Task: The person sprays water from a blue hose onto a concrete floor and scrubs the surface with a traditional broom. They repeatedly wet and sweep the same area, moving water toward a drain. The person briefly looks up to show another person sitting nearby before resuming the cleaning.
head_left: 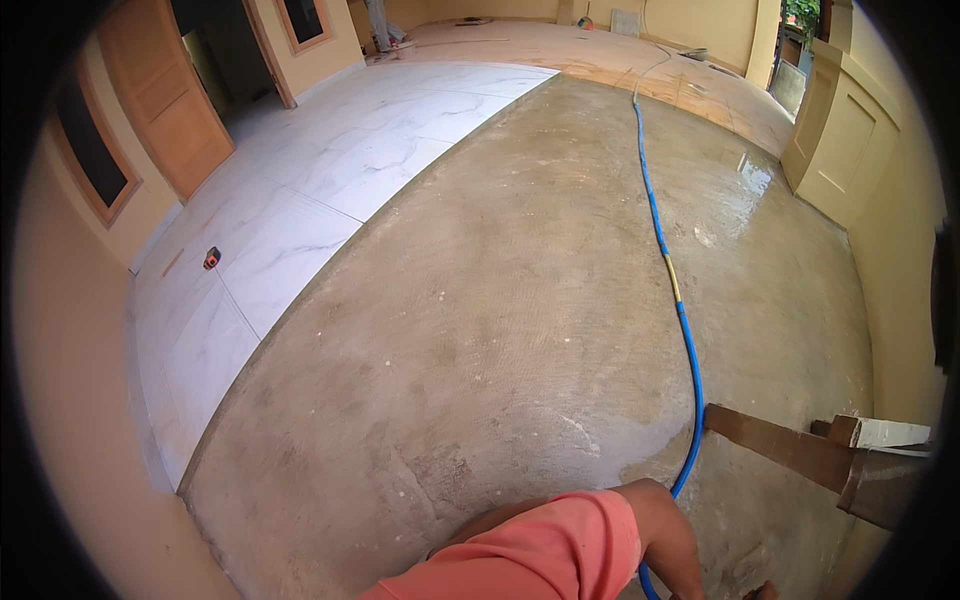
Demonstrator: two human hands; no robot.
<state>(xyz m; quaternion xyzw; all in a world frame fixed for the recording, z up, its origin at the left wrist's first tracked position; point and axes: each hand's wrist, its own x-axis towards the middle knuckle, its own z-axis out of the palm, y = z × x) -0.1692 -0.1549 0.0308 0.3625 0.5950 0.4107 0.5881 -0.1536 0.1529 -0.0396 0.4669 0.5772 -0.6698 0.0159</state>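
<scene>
A bent bare arm [668, 530] in a coral short sleeve [540, 545], apparently my left, crosses the lower edge. Its hand is cut off there. A small dark bit that looks like fingers [765, 591] shows right of the forearm; I cannot tell which hand it belongs to or what it holds. Beside and behind the arm runs a blue hose [690, 350] with a short yellow section [671, 278]. It stretches along the rough grey concrete floor [480, 290] toward the far end. Whether a hand touches the hose is hidden.
White marbled tiles [320, 190] cover the left strip, with an orange-and-black tape measure [212, 258] on them. A brown wooden stand [800, 450] juts in from the right. Water [752, 175] glistens near the right wall. Another person's legs [380, 27] show at the far left, past an open door [165, 95].
</scene>
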